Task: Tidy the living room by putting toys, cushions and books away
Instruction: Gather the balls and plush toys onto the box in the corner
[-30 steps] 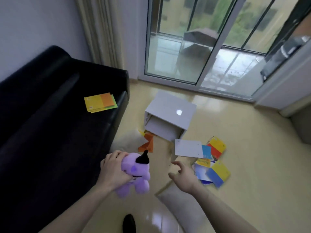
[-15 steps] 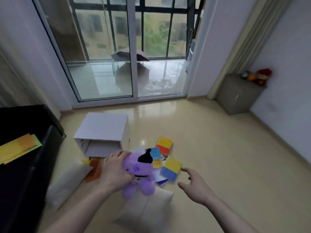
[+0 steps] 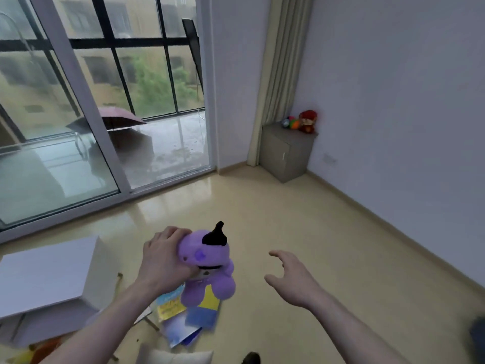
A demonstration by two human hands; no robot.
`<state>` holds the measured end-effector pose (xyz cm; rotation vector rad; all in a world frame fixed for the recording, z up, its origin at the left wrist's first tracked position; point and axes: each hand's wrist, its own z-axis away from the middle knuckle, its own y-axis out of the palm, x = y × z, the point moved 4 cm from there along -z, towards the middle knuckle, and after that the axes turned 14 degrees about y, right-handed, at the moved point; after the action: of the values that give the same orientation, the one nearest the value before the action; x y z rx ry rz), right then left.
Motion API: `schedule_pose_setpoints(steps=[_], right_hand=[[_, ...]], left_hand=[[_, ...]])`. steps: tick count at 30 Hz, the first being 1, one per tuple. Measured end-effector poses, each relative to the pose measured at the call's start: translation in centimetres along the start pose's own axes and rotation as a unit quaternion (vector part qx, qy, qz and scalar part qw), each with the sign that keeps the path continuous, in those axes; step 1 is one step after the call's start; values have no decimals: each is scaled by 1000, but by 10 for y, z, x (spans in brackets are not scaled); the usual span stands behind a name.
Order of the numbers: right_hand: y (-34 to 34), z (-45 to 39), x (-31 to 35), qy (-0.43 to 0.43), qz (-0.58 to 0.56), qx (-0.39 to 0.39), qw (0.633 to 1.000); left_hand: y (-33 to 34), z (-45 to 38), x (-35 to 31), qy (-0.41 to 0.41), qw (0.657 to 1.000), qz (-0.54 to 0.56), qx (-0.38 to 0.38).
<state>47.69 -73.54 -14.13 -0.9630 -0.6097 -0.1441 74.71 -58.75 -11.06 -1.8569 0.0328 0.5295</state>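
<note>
Mid-room, above scattered books (image 3: pixel 189 311) | left hand (image 3: pixel 164 261) grips purple plush toy (image 3: pixel 207 266) | right hand (image 3: pixel 291 278) spread, empty | grey cabinet (image 3: pixel 286 153) with toys far ahead-right

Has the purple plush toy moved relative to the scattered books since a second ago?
Yes. The purple plush toy, gripped by the left hand, now hangs over the books; earlier it was left of them, near the sofa.

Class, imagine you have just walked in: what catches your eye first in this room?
The purple plush toy with a black pointed hat, gripped by the left hand at centre. Beneath it, colourful books lie scattered on the glossy floor. In the far corner, a grey cabinet holds a red plush toy.
</note>
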Motion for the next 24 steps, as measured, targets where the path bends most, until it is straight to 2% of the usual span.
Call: schedule_pose_setpoints(steps=[7, 16, 19, 24], right_hand=[[-109, -124, -18, 26, 17, -30, 999], [-257, -254, -72, 50, -9, -74, 996], [-309, -307, -92, 50, -7, -91, 995], [-387, -391, -122, 43, 11, -81, 996]], left_hand=[[58, -166, -47, 39, 999, 30, 2], [123, -380, -148, 121, 992, 36, 17], [143, -447, -180, 127, 991, 33, 10], [184, -528, -224, 87, 995, 29, -28]])
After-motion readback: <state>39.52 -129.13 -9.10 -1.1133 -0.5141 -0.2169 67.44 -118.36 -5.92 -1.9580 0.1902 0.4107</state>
